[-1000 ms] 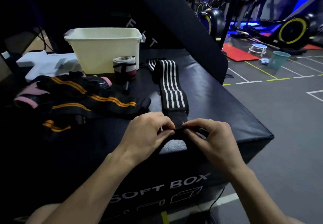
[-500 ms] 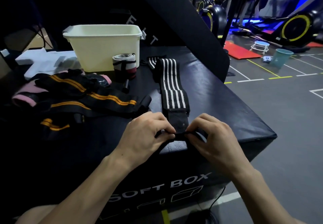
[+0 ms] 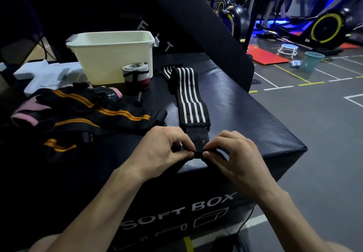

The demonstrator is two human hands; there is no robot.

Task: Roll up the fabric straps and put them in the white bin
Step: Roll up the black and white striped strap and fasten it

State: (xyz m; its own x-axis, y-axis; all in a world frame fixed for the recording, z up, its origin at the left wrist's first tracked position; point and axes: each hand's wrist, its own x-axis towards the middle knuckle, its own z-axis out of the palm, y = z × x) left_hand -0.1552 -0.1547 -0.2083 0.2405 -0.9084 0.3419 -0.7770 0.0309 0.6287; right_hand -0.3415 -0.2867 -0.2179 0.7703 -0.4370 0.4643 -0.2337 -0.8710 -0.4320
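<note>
At lower centre, your left hand and right hand pinch the near end of a long black fabric strap with white stripes, starting its first fold on the black padded box. Left of it lies a tangle of unrolled black straps with orange stripes. Farther back, one rolled grey and maroon strap stands outside the white plastic bin, upper left. Most rolling seems left.

Head view — down, close over hands
</note>
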